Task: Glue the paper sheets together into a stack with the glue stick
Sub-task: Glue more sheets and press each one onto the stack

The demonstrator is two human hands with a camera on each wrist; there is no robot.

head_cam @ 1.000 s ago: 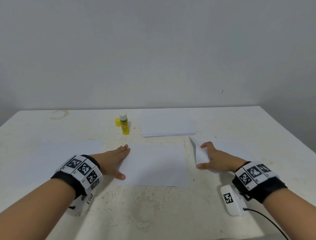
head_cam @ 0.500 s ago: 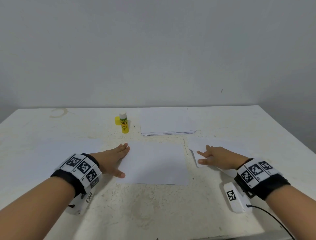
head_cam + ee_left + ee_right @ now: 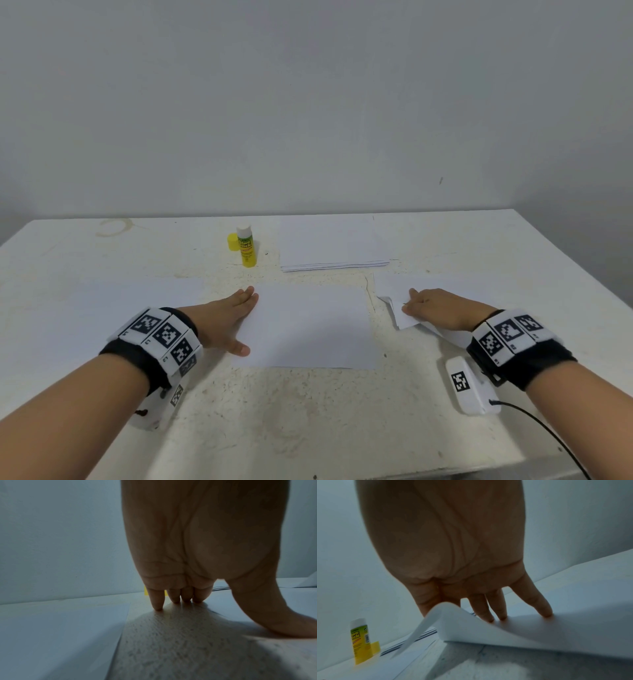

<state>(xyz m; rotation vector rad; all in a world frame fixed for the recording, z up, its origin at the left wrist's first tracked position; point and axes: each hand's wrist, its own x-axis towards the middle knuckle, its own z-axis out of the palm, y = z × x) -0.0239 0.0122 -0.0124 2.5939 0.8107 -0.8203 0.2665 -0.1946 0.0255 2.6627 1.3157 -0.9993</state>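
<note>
Lying flat at the middle of the speckled off-white worktop [image 3: 308, 421], a plain white rectangular paper sheet [image 3: 308, 329] has the left hand [image 3: 226, 320] pressed on its left edge, straight fingers [image 3: 157, 601] with tips down at the sheet's far left corner and the thumb spread onto its near left edge. To its right, a second white paper sheet [image 3: 488, 630] is curled up at its near left corner, where the right hand [image 3: 442, 308] pinches the lifted flap while its other fingers [image 3: 537, 601] press the sheet down. Behind them stand an uncapped yellow glue stick with a white tip [image 3: 246, 246], its yellow cap [image 3: 232, 242] beside it, and a neat stack of white paper sheets [image 3: 332, 245] just to the right.
</note>
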